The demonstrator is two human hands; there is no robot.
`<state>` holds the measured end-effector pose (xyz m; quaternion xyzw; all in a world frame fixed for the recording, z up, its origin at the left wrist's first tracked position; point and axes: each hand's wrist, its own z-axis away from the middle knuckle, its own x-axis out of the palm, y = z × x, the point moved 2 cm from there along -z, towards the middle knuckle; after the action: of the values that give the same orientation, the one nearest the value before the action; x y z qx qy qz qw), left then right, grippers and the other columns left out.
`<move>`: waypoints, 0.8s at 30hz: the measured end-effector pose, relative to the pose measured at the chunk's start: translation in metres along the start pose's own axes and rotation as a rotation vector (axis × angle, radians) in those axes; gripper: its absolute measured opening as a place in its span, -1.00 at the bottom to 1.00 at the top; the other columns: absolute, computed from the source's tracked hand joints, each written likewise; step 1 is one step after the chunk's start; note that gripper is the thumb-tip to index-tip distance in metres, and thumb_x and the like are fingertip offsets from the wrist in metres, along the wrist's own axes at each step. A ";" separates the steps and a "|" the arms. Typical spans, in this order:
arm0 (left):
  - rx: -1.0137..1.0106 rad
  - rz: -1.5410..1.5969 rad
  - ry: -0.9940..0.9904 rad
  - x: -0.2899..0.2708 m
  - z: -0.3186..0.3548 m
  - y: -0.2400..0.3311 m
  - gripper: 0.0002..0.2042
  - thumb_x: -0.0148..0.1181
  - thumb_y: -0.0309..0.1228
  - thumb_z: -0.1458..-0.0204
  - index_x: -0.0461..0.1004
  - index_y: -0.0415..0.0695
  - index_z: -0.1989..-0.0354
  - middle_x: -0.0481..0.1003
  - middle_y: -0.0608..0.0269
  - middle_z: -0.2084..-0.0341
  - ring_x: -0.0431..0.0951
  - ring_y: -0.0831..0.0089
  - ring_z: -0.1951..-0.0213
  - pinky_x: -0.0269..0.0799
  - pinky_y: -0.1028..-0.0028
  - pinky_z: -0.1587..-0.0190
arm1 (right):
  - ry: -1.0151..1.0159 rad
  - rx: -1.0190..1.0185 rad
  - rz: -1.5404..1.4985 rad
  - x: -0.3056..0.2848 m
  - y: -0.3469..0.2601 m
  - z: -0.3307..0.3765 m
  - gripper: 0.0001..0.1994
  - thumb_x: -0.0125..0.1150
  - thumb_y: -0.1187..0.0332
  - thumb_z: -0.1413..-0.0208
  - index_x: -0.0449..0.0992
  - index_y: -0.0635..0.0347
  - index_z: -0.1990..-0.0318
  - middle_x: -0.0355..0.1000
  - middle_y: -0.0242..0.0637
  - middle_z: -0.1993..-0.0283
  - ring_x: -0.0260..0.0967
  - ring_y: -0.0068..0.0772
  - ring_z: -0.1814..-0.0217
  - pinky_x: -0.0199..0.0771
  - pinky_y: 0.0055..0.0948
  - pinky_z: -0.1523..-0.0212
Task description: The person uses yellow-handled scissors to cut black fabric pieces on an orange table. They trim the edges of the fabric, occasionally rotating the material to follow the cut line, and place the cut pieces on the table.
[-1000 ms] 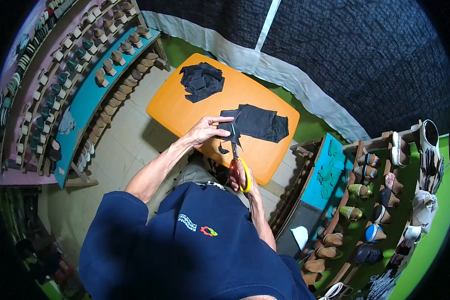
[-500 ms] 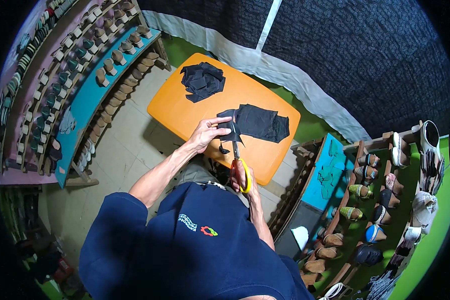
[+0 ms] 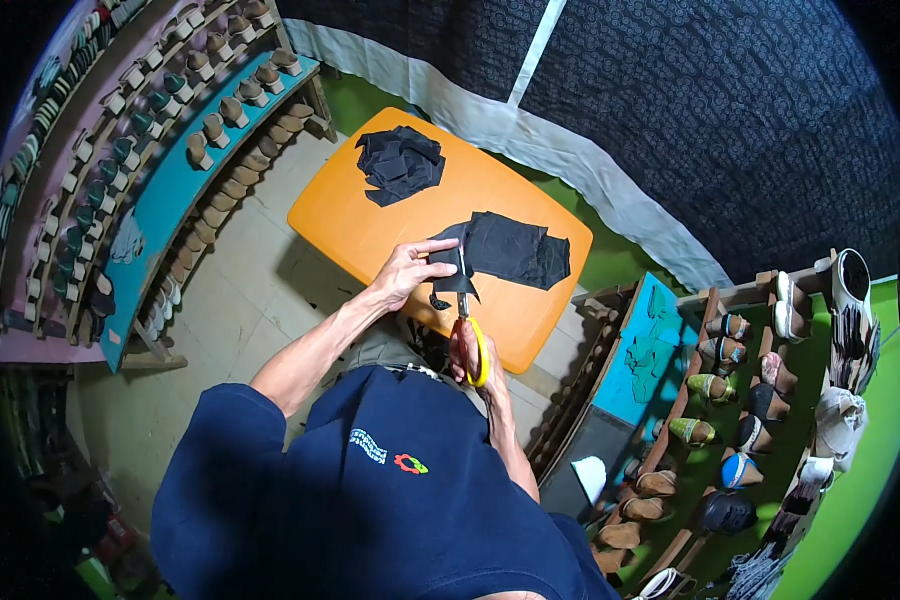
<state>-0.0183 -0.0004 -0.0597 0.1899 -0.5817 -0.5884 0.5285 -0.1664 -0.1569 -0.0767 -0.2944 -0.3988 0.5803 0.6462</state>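
My left hand (image 3: 407, 274) pinches a small piece of black fabric (image 3: 453, 284) near the table's front edge, its fingers lying along the piece. Closed around the handles of a pair of scissors (image 3: 480, 352) with yellow and red grips, my right hand (image 3: 469, 362) is just below. The blades point away from me into the fabric, partly hidden by it. Right beside this piece, flat black fabric pieces (image 3: 518, 250) lie overlapped on the orange table (image 3: 335, 200). A loose heap of black cut pieces (image 3: 400, 165) sits at the table's far left.
Racks of shoes and shoe lasts (image 3: 175, 210) rise at the left. On the right stand a turquoise bench (image 3: 650, 370) with green scraps and a sloping rack of shoes (image 3: 730, 400). A dark patterned curtain (image 3: 710, 120) hangs behind the table.
The whole view has shifted slightly left. My hands keep nearly the same place at the fabric, with the scissors still in my right hand. Both table piles look unchanged.
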 end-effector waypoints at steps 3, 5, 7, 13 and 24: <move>0.006 0.037 0.015 0.004 0.004 -0.003 -0.48 0.38 -0.58 0.02 0.47 -0.23 -0.19 0.61 0.18 0.17 0.62 0.57 0.23 0.49 0.61 0.05 | 0.009 -0.008 -0.004 0.001 0.001 -0.001 -0.36 -0.13 -0.32 -0.27 0.36 0.18 0.40 0.13 -0.42 0.70 0.05 -0.57 0.78 0.09 -0.51 0.77; 0.008 0.041 0.026 0.001 0.005 -0.009 -0.48 0.38 -0.59 0.02 0.47 -0.22 -0.19 0.61 0.20 0.18 0.62 0.59 0.24 0.50 0.64 0.09 | 0.013 -0.018 0.018 0.002 0.001 0.000 -0.36 -0.13 -0.32 -0.27 0.36 0.18 0.41 0.12 -0.43 0.71 0.04 -0.57 0.79 0.08 -0.51 0.77; 0.001 0.029 0.035 -0.002 0.004 -0.014 -0.48 0.38 -0.60 0.02 0.47 -0.23 -0.19 0.61 0.22 0.19 0.62 0.61 0.27 0.50 0.68 0.15 | 0.017 -0.030 0.054 0.002 0.000 0.001 -0.36 -0.13 -0.31 -0.27 0.36 0.17 0.42 0.11 -0.44 0.72 0.03 -0.58 0.79 0.07 -0.50 0.78; 0.051 0.104 0.030 0.004 0.009 -0.014 -0.45 0.33 -0.62 -0.03 0.37 -0.30 -0.25 0.61 0.13 0.14 0.64 0.51 0.19 0.56 0.53 0.01 | 0.025 -0.021 0.004 0.004 -0.005 0.006 -0.49 0.00 -0.14 -0.33 0.33 0.10 0.48 0.13 -0.49 0.74 0.07 -0.61 0.80 0.12 -0.53 0.80; 0.050 0.099 0.068 0.000 0.009 -0.015 -0.50 0.34 -0.58 -0.03 0.43 -0.30 -0.20 0.60 0.16 0.09 0.61 0.51 0.11 0.50 0.55 -0.07 | 0.027 -0.015 0.031 0.003 0.004 0.002 -0.49 0.03 -0.15 -0.31 0.36 0.14 0.45 0.17 -0.45 0.73 0.13 -0.58 0.77 0.20 -0.50 0.75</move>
<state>-0.0313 0.0005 -0.0707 0.1940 -0.5866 -0.5401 0.5715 -0.1704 -0.1531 -0.0780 -0.3134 -0.3896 0.5832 0.6402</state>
